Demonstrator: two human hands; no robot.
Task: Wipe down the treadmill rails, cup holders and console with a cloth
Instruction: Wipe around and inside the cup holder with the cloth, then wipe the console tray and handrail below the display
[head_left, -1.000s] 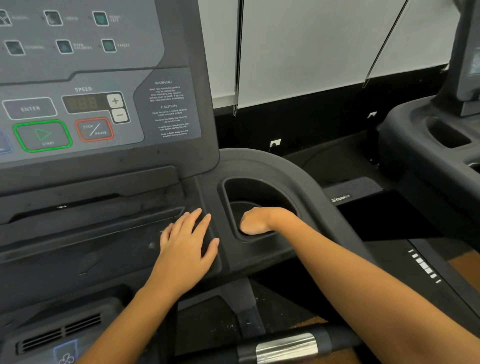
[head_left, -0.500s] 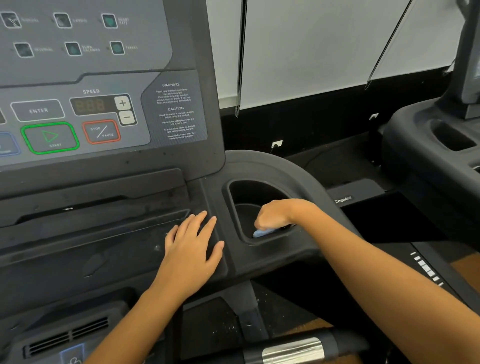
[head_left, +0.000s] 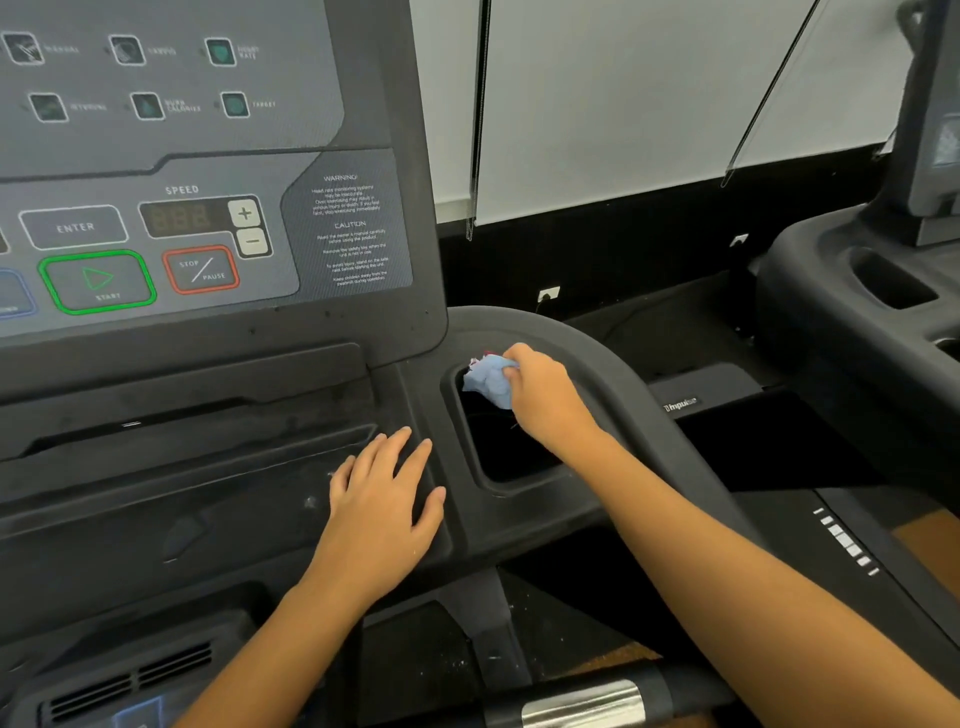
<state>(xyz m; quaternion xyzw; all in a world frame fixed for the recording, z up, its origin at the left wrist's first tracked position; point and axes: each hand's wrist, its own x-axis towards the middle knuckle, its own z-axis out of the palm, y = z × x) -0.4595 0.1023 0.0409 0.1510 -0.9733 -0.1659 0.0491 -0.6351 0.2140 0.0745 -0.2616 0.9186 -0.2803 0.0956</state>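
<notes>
My right hand (head_left: 545, 400) is curled round a crumpled light-blue cloth (head_left: 488, 382) with a bit of red and white showing at its far edge. My fingers are closed on the wad and bunch it against the far left corner of the deep, dark rectangular cup holder (head_left: 470, 467). The cloth sits at the mouth of the recess, touching its far rim, and my wrist crosses over the right side of the opening. The bottom of the holder is too dark to make out. My left hand (head_left: 379, 509) lies palm down with its fingers straight and slightly spread. It rests flat on the black plastic ledge (head_left: 182, 467) just left of the cup holder and grips nothing. The two hands are apart, with the holder's left wall between them. The curved black plastic rail (head_left: 597, 353) sweeps around the far and right sides of the holder. Far and to the left stands the grey console panel (head_left: 208, 156), with a green-outlined START button (head_left: 97, 282) and a red-outlined STOP/PAUSE button (head_left: 201, 270) beside it. Near me, a black handlebar carries a shiny metal sleeve (head_left: 582, 704). A second dark treadmill (head_left: 857, 322) stands well off to the right.
</notes>
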